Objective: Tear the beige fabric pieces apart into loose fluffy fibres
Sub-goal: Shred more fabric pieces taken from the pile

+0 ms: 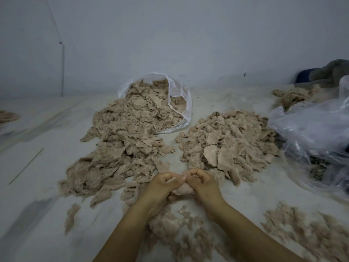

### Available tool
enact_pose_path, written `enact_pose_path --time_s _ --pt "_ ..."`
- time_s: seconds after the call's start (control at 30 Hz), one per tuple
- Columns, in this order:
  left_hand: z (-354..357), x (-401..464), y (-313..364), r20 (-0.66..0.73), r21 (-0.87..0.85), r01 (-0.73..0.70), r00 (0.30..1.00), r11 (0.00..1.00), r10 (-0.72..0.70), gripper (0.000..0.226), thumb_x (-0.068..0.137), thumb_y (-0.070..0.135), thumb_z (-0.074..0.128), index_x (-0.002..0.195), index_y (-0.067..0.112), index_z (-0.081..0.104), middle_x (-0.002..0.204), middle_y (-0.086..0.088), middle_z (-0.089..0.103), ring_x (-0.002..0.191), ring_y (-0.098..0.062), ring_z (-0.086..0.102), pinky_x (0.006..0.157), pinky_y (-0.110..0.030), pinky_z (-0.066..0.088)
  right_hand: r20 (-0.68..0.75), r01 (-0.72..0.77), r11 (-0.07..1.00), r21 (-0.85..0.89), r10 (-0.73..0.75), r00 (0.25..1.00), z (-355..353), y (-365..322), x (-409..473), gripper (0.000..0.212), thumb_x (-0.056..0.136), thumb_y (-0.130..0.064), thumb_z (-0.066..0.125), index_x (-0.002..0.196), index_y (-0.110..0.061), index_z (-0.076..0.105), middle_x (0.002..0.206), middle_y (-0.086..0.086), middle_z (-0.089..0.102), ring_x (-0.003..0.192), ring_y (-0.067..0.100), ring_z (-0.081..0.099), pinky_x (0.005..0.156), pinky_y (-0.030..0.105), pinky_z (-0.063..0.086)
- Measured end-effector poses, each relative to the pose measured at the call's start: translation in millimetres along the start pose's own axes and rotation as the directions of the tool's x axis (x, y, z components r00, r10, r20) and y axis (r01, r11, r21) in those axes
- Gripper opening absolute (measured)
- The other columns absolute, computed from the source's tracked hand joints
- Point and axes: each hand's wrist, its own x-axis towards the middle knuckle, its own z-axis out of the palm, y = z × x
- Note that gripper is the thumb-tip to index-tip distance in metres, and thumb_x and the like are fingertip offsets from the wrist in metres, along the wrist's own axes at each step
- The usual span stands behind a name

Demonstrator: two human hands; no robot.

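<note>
Both hands meet in the near middle of the scene, just above the pale floor (47,167). The left hand (162,186) and the right hand (202,183) each pinch the same small beige fabric piece (182,189) with curled fingers and thumb, and the knuckles of the two hands almost touch. Most of the piece hangs below and between the hands; its top edge is hidden by the fingers.

The step in hand seems to be the tearing of this one piece. To do it well, I think the two pinches should stay close together on the edge, so that the pull goes into a short part of the cloth and opens the weave. Then the hands should move apart sideways, not upward, and take a new hold after each pull. A piece that is too thick may only stretch, so it is better to tear it into thin strips first and to tease these into fibres.

The other material lies around. A large pile of fabric pieces (120,148) spills from a clear plastic bag (179,103) at the far left of the hands. A second pile (228,142) lies at the far right, beside a crumpled plastic sheet (311,129). Looser, fluffier fibres (306,231) lie near on the right and under the forearms. The finished fluff should fall there and not mix with the untorn piles
</note>
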Motion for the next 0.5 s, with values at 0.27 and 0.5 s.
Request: enact_pose_path --time_s 0.27,0.5 --pt "-18.2 2.1 0.8 -0.255 0.059 -0.057 0.964 0.997 0.070 0.019 0.090 0.011 0.061 0.071 0.009 0.061 0.049 0.004 0.052 0.037 -0.005 0.039 0.037 -0.017 0.033 -0.112 0.028 0.987 -0.155 -0.046 0.993 -32.2 1.1 0.7 0.025 0.094 -0.016 0.058 0.071 -0.010 0.057 0.050 -0.009 0.054 0.037 0.000 0.038 0.039 0.012 0.030" --pt "-1.4 -2.1 1.3 -0.016 0.106 -0.066 0.998 0.992 0.068 0.010 0.084 0.007 0.066 0.090 0.016 0.066 0.077 -0.001 0.067 0.065 -0.014 0.061 0.066 -0.030 0.050 0.162 -0.083 0.948 -0.308 0.138 0.977 -34.8 -12.9 -7.8 0.029 0.084 -0.046 0.062 0.088 -0.017 0.060 0.071 -0.003 0.063 0.049 0.008 0.053 0.045 0.019 0.042"
